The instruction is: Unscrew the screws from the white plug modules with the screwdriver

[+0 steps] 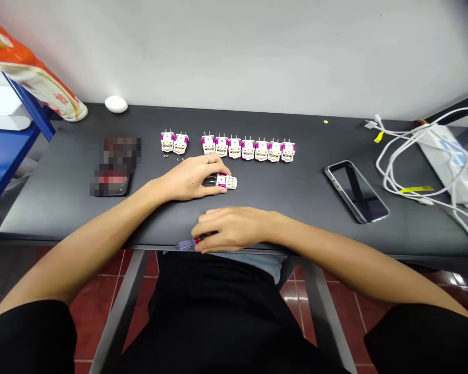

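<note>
Left hand (191,179) curled, thumb and fingers pinching white plastic plug body with magenta parts and metal pins (226,182) on black tabletop (62,208). Right hand (230,229) closed round small screwdriver with red and clear purple handle (186,244) at table's front edge. Row of matching plugs (249,149) just beyond left hand; tiny screws (166,156) nearby. Black smartphone (356,192) right of both hands. Print on orange-and-white packet (31,67) too small to read.

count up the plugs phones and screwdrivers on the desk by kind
plugs: 10 (9 in rows, 1 at the left hand)
phones: 1
screwdrivers: 1
total: 12
blurred item: not counted, kind unclear
</note>
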{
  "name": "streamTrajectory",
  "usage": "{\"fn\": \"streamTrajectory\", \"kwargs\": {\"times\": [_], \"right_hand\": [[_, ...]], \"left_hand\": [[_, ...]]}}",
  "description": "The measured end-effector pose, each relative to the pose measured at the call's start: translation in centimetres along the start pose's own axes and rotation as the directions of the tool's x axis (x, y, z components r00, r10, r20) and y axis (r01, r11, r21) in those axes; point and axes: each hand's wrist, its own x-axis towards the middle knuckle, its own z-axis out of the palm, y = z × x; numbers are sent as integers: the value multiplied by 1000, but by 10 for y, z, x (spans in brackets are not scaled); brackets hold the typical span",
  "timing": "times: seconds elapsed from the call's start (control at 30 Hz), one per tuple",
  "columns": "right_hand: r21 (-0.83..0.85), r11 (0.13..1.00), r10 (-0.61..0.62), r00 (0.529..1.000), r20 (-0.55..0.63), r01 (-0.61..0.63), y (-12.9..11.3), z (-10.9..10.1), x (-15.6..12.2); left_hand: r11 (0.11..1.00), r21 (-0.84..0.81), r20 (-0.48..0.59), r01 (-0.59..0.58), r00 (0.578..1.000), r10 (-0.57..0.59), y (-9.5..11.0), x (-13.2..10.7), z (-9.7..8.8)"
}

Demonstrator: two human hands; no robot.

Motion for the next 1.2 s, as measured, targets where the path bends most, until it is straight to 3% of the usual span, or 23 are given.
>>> {"fn": "streamTrajectory", "kwargs": {"times": [0.17,0.23,0.3,0.37,0.47,0.53,0.57,0.63,0.7,0.8,1.1,1.2], "right_hand": [[-164,966,209,977,40,-200,14,-25,-19],[-49,977,204,977,-68,-207,18,-35,-24],[52,974,225,936,-272,-219,21,-43,-27],[92,939,333,804,-493,-332,25,-49,-29],[241,810,543,528,-653,-535,34,-53,-34],[380,768,614,427,-664,-515,41,-54,-39],[429,769,623,402,-671,-475,44,-54,-41],[493,764,639,387,-664,-416,46,-53,-43],[512,760,647,402,-647,-400,44,-54,-42],[499,754,654,429,-623,-426,38,-55,-38],[426,774,619,413,-669,-469,33,-59,-36],[420,777,616,434,-657,-468,32,-58,-36]], "left_hand": [[1000,19,13,-12,1000,11,-1,-1,-1],[1000,18,12,-24,1000,24,-2,-1,-2],[999,12,8,-34,999,34,-3,-1,-1],[1000,14,-16,-22,1000,22,-4,-2,-1],[999,46,-25,-3,1000,4,-4,-3,-2],[998,56,-21,-4,1000,5,-4,-3,-4],[998,56,-24,-2,1000,3,-4,-3,-4],[999,53,-28,2,1000,-1,-4,-3,-5],[999,49,-29,3,1000,-1,-4,-3,-6],[998,58,-30,3,1000,-2,-3,-3,-6],[998,63,-30,16,999,-14,-4,-3,-5],[998,62,-25,18,1000,-16,-3,-3,-5]]}}
